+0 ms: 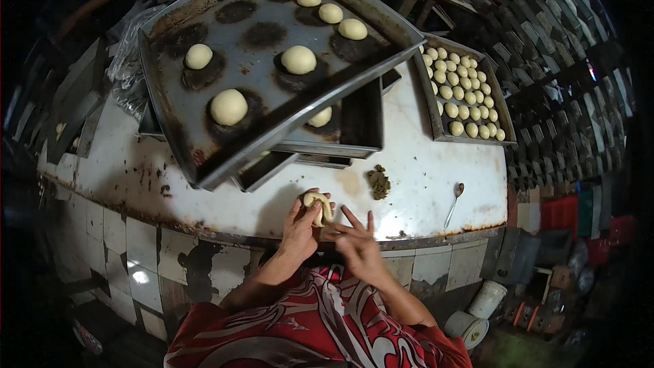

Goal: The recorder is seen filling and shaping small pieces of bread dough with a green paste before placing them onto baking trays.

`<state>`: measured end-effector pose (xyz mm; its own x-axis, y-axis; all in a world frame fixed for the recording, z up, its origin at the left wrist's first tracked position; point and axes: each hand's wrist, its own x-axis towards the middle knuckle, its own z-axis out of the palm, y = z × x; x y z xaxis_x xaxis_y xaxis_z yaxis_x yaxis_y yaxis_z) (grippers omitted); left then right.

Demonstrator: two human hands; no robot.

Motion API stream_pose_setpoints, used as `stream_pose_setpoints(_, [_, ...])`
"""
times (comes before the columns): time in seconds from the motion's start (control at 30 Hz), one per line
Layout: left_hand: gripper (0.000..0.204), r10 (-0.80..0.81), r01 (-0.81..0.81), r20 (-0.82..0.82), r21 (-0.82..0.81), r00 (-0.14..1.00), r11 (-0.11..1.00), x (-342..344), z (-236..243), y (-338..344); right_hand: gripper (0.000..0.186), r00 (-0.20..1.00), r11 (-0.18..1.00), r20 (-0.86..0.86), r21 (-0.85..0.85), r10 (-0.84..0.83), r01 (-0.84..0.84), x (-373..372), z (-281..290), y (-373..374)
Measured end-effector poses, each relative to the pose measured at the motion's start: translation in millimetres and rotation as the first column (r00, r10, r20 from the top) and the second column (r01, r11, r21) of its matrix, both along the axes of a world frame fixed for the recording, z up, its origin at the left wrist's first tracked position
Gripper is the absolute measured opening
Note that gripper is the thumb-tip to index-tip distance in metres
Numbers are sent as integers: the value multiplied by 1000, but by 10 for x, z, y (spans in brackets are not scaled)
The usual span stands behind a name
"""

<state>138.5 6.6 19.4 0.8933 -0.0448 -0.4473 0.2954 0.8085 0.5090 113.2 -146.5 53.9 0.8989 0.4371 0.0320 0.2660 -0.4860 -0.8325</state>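
Above the table's near edge, my left hand cups a piece of pale dough, its thumb pressed into the middle so the dough curls round it. Close by on the right is my right hand, fingers spread, with its fingertips near the dough; I see nothing held in it. A small heap of dark greenish-brown filling lies on the white tabletop beyond my right hand. Farther right rests a metal spoon with dark residue in its bowl.
A large metal baking tray with several round dough balls sits tilted on other stacked trays. At the right stands a tray full of dough balls. Crumbs dot the white table; white buckets stand on the floor.
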Motion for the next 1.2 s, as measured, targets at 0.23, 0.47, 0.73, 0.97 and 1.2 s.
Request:
stream_pose_setpoints(0.23, [71,-633,603,225,193,740,774,4,84,537,16,955,955,7,14,-296,296,128,150,558])
stream_pose_setpoints(0.47, [54,-129,-147,477,499,869,854,-34,-275,243,33,764,643,-321,414,-560,645,-446,-327,1010])
stream_pose_setpoints(0.73, [69,-768,-278,318,942,556,189,29,-23,398,23,908,877,-111,232,-405,420,477,-823,444])
stream_pose_setpoints(0.97, [46,-476,-99,253,940,842,325,-1218,462,1238,22,801,953,528,-253,282,-168,264,-859,267])
stream_pose_setpoints(1.2, [36,-236,-171,353,812,905,558,-1404,668,1186,7,902,955,365,-262,229,-137,531,-765,759])
